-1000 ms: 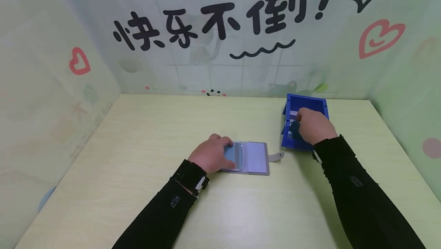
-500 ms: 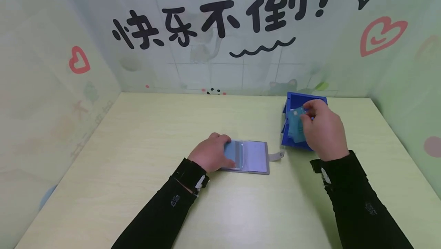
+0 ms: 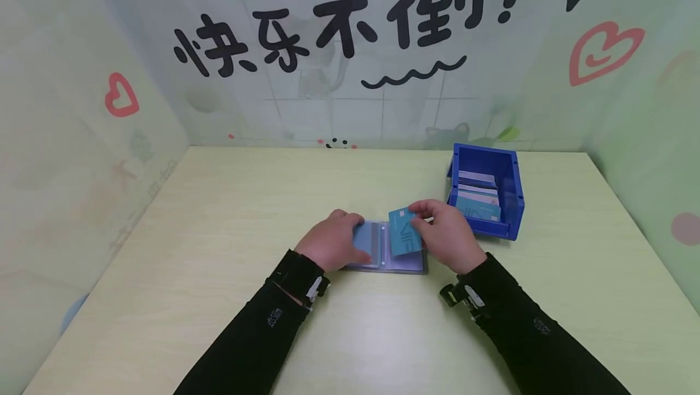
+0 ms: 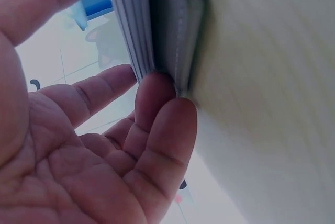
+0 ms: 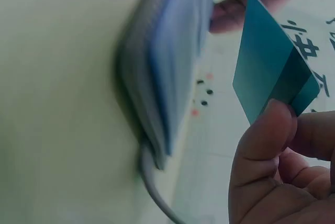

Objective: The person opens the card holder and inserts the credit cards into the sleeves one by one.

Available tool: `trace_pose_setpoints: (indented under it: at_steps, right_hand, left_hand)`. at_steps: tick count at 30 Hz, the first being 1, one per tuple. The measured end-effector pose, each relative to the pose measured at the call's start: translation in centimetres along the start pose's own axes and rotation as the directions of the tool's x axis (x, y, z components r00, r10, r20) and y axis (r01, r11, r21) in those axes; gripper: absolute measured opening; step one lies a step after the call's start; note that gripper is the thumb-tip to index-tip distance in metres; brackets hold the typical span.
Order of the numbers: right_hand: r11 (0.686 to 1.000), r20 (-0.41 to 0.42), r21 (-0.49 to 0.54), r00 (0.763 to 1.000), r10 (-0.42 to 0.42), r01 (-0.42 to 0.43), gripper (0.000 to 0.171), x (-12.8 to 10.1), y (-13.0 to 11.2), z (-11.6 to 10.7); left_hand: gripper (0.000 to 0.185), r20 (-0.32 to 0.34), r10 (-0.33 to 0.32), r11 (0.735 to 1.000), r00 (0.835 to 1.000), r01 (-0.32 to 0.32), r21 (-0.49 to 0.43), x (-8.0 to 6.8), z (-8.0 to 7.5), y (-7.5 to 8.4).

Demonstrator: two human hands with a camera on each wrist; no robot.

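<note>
Your right hand [image 3: 445,237] has brought the teal card [image 3: 404,236] it pinches from the blue bin [image 3: 513,194] over the card holder [image 3: 409,262] your left hand [image 3: 330,243] grips, apparently shifting work there.

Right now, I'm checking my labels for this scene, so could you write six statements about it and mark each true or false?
1. The right hand pinches a card. True.
2. There are other cards in the bin. True.
3. The bin is red. False: it is blue.
4. The left hand grips the open wallet. True.
5. The pinched card is tucked into the wallet. False: the right wrist view shows it apart from the wallet.
6. In the head view, the bin is left of the wallet. False: it is to the right.
</note>
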State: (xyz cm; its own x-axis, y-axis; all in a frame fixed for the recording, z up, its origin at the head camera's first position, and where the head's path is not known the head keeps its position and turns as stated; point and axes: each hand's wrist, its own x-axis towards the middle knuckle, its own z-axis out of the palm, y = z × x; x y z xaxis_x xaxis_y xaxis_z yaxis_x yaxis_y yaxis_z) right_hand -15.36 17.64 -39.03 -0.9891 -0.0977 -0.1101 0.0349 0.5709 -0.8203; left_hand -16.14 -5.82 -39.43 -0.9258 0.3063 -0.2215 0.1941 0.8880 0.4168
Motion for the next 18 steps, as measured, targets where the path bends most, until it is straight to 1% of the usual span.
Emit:
trace_pose_setpoints:
  at_steps: [4, 7, 12, 18]
  right_hand:
    - [0.998, 0.052, 0.048, 0.998, 0.042, -0.045, 0.031, 0.2, 0.2, 1.1]
    - [0.995, 0.070, 0.066, 0.995, 0.070, -0.074, 0.031, 0.3, 0.3, 1.4]
    - [0.990, 0.103, 0.100, 0.990, 0.093, -0.103, 0.033, 0.3, 0.2, 1.7]
    - [0.988, 0.125, 0.094, 0.986, 0.112, -0.124, 0.036, 0.3, 0.1, 2.0]
  left_hand:
    - [0.080, 0.009, -0.004, 1.000, 1.000, 0.004, 0.003, 0.0, -0.1, -0.1]
    - [0.080, 0.013, -0.006, 1.000, 1.000, 0.006, 0.001, 0.1, -0.1, -0.2]
    - [0.079, 0.023, -0.012, 1.000, 1.000, 0.012, -0.011, 0.0, -0.2, -0.2]
    - [0.077, 0.026, -0.005, 1.000, 1.000, 0.005, -0.021, -0.1, -0.4, -0.2]
